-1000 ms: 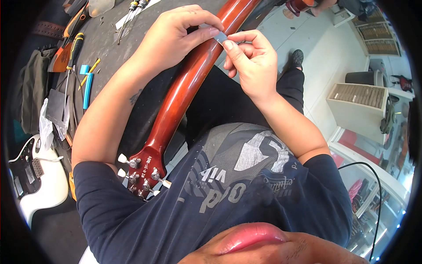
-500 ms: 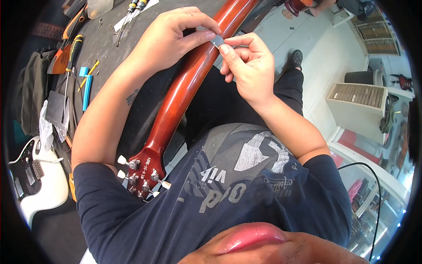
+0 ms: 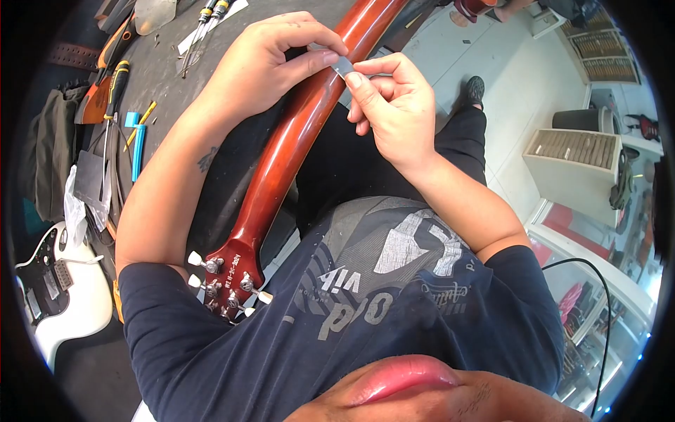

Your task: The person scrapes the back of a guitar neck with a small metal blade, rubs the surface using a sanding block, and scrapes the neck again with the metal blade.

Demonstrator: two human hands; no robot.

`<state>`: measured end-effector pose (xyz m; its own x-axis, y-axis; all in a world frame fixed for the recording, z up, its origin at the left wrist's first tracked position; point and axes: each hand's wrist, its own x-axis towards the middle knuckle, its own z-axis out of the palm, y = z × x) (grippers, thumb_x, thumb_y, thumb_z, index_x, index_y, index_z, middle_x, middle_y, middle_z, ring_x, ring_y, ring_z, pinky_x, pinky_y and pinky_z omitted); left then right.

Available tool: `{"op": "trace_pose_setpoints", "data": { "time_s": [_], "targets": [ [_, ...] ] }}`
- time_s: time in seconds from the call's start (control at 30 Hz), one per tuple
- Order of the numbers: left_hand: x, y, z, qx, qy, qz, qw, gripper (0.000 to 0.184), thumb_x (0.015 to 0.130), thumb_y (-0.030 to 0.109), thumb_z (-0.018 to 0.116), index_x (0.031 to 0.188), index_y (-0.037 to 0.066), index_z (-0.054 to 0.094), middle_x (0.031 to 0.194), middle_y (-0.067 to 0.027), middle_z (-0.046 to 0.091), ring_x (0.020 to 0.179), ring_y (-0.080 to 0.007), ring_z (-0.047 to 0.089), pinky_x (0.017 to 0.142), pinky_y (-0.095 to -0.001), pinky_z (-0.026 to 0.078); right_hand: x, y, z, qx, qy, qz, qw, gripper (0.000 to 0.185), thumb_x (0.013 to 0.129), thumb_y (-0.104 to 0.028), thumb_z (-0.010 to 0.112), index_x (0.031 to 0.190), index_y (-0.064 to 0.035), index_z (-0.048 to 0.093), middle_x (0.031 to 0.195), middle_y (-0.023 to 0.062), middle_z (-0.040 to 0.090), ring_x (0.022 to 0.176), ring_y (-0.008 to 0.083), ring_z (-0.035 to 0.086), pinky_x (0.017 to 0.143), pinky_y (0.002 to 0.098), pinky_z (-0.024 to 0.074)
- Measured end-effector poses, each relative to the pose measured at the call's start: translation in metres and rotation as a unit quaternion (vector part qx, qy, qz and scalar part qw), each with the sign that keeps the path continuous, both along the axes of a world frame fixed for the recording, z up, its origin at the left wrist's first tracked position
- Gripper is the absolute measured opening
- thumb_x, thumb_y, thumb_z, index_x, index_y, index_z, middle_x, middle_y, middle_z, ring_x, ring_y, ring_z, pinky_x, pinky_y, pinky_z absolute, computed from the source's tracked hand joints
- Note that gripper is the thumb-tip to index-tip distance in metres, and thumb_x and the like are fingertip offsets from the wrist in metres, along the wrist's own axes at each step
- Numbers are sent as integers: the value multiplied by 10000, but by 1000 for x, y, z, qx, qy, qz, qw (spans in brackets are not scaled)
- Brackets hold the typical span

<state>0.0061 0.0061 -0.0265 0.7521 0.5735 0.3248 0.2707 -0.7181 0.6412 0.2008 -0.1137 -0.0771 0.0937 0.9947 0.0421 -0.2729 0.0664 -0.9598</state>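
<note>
1. Head view: grey strip (image 3: 343,67) over guitar neck (image 3: 285,158); fingers of left hand (image 3: 271,65) and right hand (image 3: 395,107) pinch it.
2. Strip, hands slid slightly view-left; pinch kept, so handling seems ongoing.
3. Table (image 3: 167,79) left, blue tool (image 3: 138,151) on it.
</note>
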Motion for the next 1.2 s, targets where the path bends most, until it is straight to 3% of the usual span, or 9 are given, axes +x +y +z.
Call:
{"op": "trace_pose_setpoints", "data": {
  "time_s": [0.3, 0.5, 1.2],
  "targets": [
    [-5, 1, 3, -23, -1, -42, 999, 115, 989, 53, 760, 1097, 22, 784, 957, -62, 705, 899, -184, 692, 828, -322, 541, -5, -9, -5, -5, -10, 16, 1000, 176, 1084, -126, 725, 1178, -15, 625, 794, 54, 734, 657, 77, 683, 536, 221, 524],
    [2, -2, -6, 12, -30, 12, 999, 130, 998, 73, 764, 1116, 24, 786, 960, -59, 706, 904, -183, 694, 826, -318, 542, 6, 4, 1, 3, -22, 1, 1000, 172, 1082, -121, 725, 1199, -25, 643, 812, 42, 748, 678, 69, 684, 549, 222, 523],
    [4, -4, 0, 15, -5, 19, 1000, 125, 1009, 79, 755, 1123, 35, 779, 943, -65, 692, 903, -203, 696, 822, -326, 540, 5, 6, -1, 16, -45, -10, 999, 175, 1084, -132, 730, 1194, -25, 645, 805, 28, 747, 672, 51, 674, 541, 212, 508]
  ]
}}
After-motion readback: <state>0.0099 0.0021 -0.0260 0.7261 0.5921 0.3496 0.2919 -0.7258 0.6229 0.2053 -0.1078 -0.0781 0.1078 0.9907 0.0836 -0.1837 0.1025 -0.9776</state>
